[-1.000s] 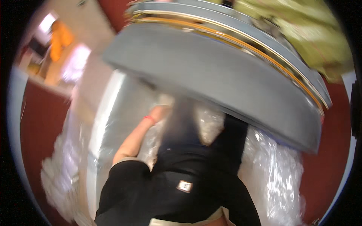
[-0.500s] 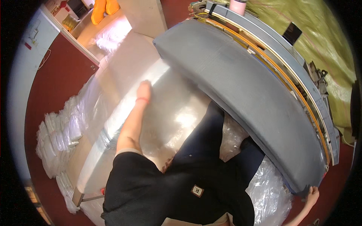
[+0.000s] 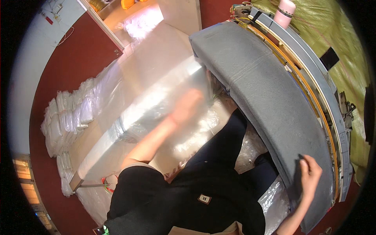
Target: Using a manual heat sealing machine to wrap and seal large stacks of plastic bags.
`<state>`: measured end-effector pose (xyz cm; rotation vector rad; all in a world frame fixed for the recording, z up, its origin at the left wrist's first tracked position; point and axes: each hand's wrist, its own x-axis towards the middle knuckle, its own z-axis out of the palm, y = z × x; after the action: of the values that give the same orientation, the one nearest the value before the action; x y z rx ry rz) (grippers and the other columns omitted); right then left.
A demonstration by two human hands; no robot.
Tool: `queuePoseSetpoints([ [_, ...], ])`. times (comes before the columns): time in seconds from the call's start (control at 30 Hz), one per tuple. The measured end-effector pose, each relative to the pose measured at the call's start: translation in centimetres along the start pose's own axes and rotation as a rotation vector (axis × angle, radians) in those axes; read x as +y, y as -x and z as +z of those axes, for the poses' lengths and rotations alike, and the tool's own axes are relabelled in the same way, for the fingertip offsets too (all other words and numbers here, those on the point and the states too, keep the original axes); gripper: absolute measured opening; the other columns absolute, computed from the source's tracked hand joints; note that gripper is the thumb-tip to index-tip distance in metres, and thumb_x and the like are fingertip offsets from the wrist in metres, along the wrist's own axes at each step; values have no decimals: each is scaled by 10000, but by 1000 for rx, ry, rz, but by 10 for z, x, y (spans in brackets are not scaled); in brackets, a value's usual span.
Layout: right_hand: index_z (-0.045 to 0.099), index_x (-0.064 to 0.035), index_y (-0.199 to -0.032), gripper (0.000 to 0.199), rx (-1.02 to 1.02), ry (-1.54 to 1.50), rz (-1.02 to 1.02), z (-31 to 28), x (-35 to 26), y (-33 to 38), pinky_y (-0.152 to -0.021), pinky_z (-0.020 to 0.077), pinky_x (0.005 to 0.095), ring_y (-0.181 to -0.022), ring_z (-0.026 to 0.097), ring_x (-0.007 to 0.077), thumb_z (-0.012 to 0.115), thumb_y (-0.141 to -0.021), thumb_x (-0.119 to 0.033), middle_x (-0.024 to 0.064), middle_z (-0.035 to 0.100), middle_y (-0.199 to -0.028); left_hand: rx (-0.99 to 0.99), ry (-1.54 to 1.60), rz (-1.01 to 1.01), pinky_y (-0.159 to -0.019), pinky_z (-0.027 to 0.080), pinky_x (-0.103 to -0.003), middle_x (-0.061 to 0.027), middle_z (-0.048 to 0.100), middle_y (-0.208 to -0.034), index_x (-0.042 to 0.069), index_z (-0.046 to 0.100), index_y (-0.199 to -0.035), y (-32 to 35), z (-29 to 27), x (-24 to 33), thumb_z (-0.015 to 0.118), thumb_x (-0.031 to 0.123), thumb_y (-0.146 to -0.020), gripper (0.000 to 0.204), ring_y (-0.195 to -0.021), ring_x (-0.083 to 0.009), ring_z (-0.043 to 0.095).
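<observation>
My left hand (image 3: 190,102) is smeared by motion over a sheet of clear plastic film (image 3: 133,105), which is spread across a pale work table and hangs down in front of my legs. Its fingers cannot be made out. To the right, my right hand (image 3: 310,172) is over the grey fabric-covered padded board (image 3: 258,86), near its front end. The thumb and fingers there are bent together around something small and dark at their tips, too small to name. The board curves along my right side.
Behind the board runs a long metal-framed machine bed (image 3: 313,66) with an orange strip. A pink cylinder (image 3: 284,13) stands on it. A black phone (image 3: 329,58) lies on yellow-green sheeting (image 3: 352,78). Bundles of clear plastic bags (image 3: 64,121) lie at the left.
My left hand has swept right across the film. My right hand has moved from beside the board's front end up over its grey surface. The whole view has shifted.
</observation>
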<state>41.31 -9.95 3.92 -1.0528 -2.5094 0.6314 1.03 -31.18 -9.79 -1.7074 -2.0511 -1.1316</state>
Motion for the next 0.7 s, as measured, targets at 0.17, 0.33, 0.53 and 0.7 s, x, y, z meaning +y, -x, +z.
queuePoseSetpoints([
  [0.17,545,-16,-1058,425,-259,-408,-161,79,-65,-33,-713,443,254,-870,575,181,651,-647,1,129,570,-1045,-106,371,181,-674,446,-332,-81,531,-855,50,511,-776,-31,35,95,506,22,-695,86,-781,-246,535],
  [0.33,507,-23,-1133,530,-162,-973,-145,107,-112,-22,-739,441,263,-910,557,178,631,-618,5,108,589,-999,-316,271,429,-543,452,-272,5,523,-751,137,533,-803,-54,25,175,551,65,-680,143,-733,-151,567],
  [0.53,637,-20,-660,93,-564,-640,-102,70,-42,24,-463,415,235,-473,525,88,694,-594,-51,21,575,-536,-204,424,403,-460,434,-269,-21,517,-687,125,544,-795,-80,1,169,564,66,-682,129,-562,-173,561],
  [0.7,621,-18,-631,91,-597,-376,89,7,9,91,-440,377,236,-433,492,103,690,-580,-48,39,546,-501,-235,526,219,-459,422,-292,-31,548,-645,132,544,-808,-85,-2,175,578,154,-757,65,-553,-217,553],
])
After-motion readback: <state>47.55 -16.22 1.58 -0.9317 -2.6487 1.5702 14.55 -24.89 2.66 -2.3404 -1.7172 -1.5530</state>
